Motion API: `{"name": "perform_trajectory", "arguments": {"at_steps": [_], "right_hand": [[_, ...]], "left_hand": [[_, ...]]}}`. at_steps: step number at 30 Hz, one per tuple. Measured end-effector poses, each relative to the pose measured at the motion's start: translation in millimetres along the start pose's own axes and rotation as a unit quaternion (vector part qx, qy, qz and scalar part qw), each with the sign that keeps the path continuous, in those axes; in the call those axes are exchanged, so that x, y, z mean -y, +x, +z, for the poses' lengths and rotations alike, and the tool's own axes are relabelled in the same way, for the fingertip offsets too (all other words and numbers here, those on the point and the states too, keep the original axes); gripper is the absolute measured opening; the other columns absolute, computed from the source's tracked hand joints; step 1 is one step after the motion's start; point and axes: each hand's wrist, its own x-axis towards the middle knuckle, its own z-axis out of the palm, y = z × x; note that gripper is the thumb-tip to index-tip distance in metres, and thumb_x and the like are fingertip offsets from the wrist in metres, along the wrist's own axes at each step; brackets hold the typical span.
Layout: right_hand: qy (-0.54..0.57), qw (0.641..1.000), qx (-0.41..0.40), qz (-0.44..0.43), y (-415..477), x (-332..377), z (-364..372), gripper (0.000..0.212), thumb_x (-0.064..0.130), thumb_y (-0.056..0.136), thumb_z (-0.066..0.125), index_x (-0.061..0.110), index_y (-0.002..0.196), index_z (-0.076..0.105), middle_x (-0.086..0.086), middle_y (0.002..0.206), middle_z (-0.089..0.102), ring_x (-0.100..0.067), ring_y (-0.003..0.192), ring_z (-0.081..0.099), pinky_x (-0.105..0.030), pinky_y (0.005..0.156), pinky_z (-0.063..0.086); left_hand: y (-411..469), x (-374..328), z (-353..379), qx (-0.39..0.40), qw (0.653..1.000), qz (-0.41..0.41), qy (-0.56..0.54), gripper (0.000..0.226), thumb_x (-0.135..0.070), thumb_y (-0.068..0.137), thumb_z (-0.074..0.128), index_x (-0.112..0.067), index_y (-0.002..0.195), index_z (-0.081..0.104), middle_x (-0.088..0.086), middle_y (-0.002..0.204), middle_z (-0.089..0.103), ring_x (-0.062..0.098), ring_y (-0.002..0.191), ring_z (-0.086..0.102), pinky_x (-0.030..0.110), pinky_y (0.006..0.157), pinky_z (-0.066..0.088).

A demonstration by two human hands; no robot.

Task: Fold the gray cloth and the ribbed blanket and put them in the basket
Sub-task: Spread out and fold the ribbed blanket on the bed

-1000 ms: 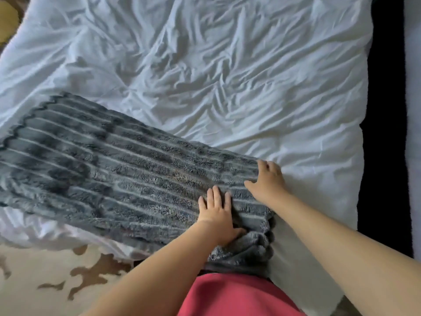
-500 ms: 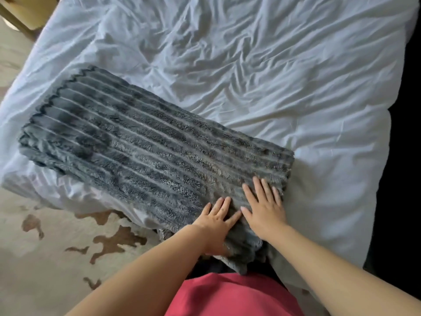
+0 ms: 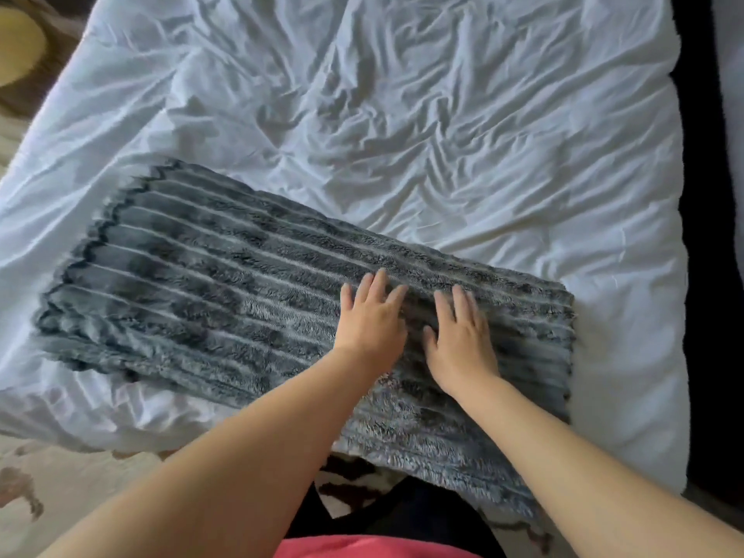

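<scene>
The gray ribbed blanket (image 3: pixel 209 300) lies folded into a long strip across the near part of the bed, its right end hanging over the near edge. My left hand (image 3: pixel 372 322) and my right hand (image 3: pixel 461 338) rest flat on it side by side, fingers spread, palms pressing the fabric near its right half. Neither hand grips anything. No gray cloth and no basket appear in the head view.
The white wrinkled bed sheet (image 3: pixel 422 122) covers the bed around the blanket. A beige patterned rug (image 3: pixel 48 489) lies on the floor at the lower left. A yellow object (image 3: pixel 16 54) sits at the top left corner. A dark gap (image 3: pixel 708 275) runs along the bed's right side.
Both hands have slid further up onto the blanket, away from its near right end, and now lie flat side by side. The blanket looks smoother and flatter under them.
</scene>
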Motion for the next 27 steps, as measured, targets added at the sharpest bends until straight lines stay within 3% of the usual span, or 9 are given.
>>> {"name": "perform_trajectory", "arguments": {"at_steps": [4,8,12,15,21,24,27], "right_hand": [[0.008,0.996,0.063,0.064,19.1,57.2,54.0,0.063,0.048,0.100,0.023,0.026,0.153,-0.004,0.000,0.160,-0.017,-0.023,0.147,-0.015,-0.042,0.119,-0.002],[-0.059,0.981,0.104,0.150,28.9,98.2,93.0,0.062,0.044,0.101,0.015,0.022,0.153,-0.011,-0.001,0.158,-0.025,-0.024,0.147,-0.019,-0.042,0.118,-0.008],[-0.054,0.961,0.114,0.245,53.0,137.1,81.4,0.062,0.034,0.100,0.024,0.016,0.153,-0.002,-0.006,0.161,-0.014,-0.029,0.147,-0.011,-0.047,0.118,0.000],[0.006,0.951,0.066,0.302,74.0,181.1,64.5,0.064,0.035,0.099,0.031,0.004,0.151,0.010,-0.016,0.160,-0.001,-0.033,0.147,0.000,-0.046,0.119,0.010],[0.013,0.973,0.067,0.220,106.0,309.2,75.7,0.087,0.060,0.094,0.029,0.002,0.151,-0.004,-0.023,0.158,-0.013,-0.038,0.146,-0.010,-0.047,0.119,0.001],[-0.005,0.992,0.067,0.109,103.0,363.6,96.0,0.088,0.062,0.093,0.027,0.005,0.151,-0.006,-0.026,0.157,-0.014,-0.040,0.145,-0.014,-0.049,0.117,-0.006],[-0.032,0.997,0.074,-0.012,91.0,394.0,113.6,0.084,0.058,0.095,0.025,0.007,0.151,-0.008,-0.028,0.155,-0.016,-0.041,0.144,-0.018,-0.050,0.115,-0.012]], "left_hand": [[37.4,91.2,2.4,0.044,0.998,-0.022,0.031,0.067,-0.055,0.095,0.029,-0.033,0.152,0.002,0.001,0.161,-0.008,0.024,0.148,-0.008,0.048,0.116,-0.007],[30.9,212.8,-6.2,0.061,0.993,-0.042,0.089,0.075,-0.069,0.090,0.018,-0.033,0.151,-0.005,-0.007,0.161,-0.009,0.017,0.147,-0.010,0.040,0.115,-0.012],[10.4,304.9,-30.7,0.014,0.990,-0.099,0.095,0.074,-0.068,0.090,0.015,-0.033,0.152,-0.004,-0.008,0.161,-0.009,0.017,0.147,-0.009,0.038,0.114,-0.013],[-5.8,349.3,-43.9,0.010,0.982,-0.174,0.069,0.074,-0.071,0.088,0.010,-0.036,0.151,-0.007,-0.008,0.160,-0.012,0.017,0.147,-0.012,0.042,0.116,-0.011],[-41.0,391.7,-46.6,0.027,0.963,-0.270,0.003,0.076,-0.075,0.085,0.005,-0.038,0.149,-0.012,-0.009,0.159,-0.016,0.018,0.147,-0.013,0.046,0.118,-0.005],[-64.5,403.5,-47.8,0.062,0.945,-0.319,-0.046,0.071,-0.071,0.088,0.009,-0.042,0.148,-0.014,-0.004,0.160,-0.014,0.026,0.148,-0.004,0.051,0.117,0.012],[-95.5,396.0,-46.7,0.106,0.933,-0.340,-0.041,0.065,-0.063,0.093,0.011,-0.040,0.148,-0.016,0.006,0.161,-0.006,0.030,0.147,0.003,0.051,0.115,0.015]]}}
